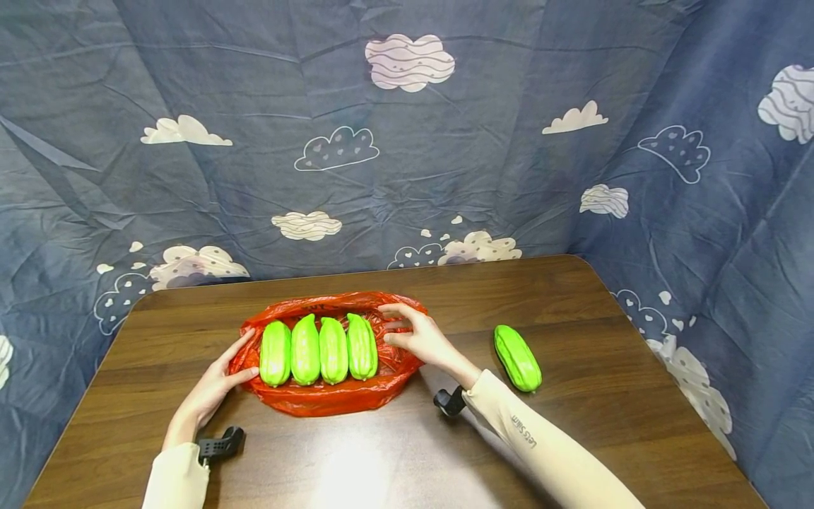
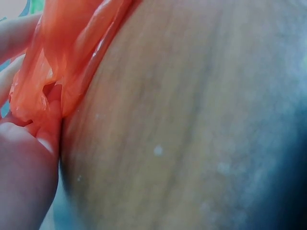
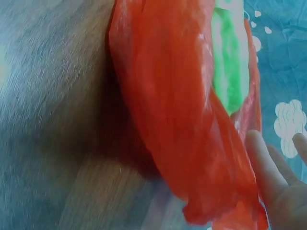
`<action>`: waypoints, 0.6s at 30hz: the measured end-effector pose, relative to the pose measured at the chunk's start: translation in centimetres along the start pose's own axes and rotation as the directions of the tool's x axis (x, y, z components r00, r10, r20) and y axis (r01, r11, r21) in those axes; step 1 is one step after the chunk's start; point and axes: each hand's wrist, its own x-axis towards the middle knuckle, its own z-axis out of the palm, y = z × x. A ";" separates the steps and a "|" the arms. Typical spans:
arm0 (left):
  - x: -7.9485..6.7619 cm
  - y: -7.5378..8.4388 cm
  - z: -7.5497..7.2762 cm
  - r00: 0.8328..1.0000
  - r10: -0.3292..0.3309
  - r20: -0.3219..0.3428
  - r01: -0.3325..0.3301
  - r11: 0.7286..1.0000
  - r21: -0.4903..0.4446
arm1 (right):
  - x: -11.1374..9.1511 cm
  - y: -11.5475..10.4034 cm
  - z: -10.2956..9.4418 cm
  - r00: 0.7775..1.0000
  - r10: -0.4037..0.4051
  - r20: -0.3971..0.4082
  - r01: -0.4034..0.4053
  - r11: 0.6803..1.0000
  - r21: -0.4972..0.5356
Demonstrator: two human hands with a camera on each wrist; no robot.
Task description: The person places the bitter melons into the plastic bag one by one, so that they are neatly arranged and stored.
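Observation:
A red plastic bag (image 1: 331,404) lies spread on the table with its mouth facing up. Inside it, several bright green ridged gourds (image 1: 275,353) stand side by side in a row. At the bag's left end my left hand (image 1: 213,389) grips the rim, its thumb by the leftmost gourd. In the left wrist view, red film (image 2: 62,48) bunches between thumb and fingers. My right hand (image 1: 420,341) reaches over the bag's right end, fingers spread and holding nothing; the right wrist view shows it beside the film. Another green gourd (image 1: 518,358) lies on the table to the right.
The brown wooden table (image 1: 604,424) has a rounded far right corner. Dark blue cloth (image 1: 254,191) with cloud prints hangs behind and along the sides. A black wrist camera (image 1: 220,444) sits on the left wrist and another black camera (image 1: 449,401) on the right.

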 end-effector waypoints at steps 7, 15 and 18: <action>-0.1 -0.1 0.0 1.000 0.001 -0.002 -0.001 1.000 0.007 | -0.4 0.2 -1.4 0.999 0.010 -0.036 -0.009 0.999 0.031; 0.0 -0.2 0.0 1.000 0.020 0.005 -0.020 1.000 -0.008 | -1.1 0.7 -2.9 0.997 -0.011 -0.075 0.015 0.999 0.049; 0.0 -0.1 0.0 1.000 0.027 0.009 -0.026 1.000 -0.013 | -1.4 0.9 -3.5 0.996 -0.022 -0.089 0.027 0.998 0.060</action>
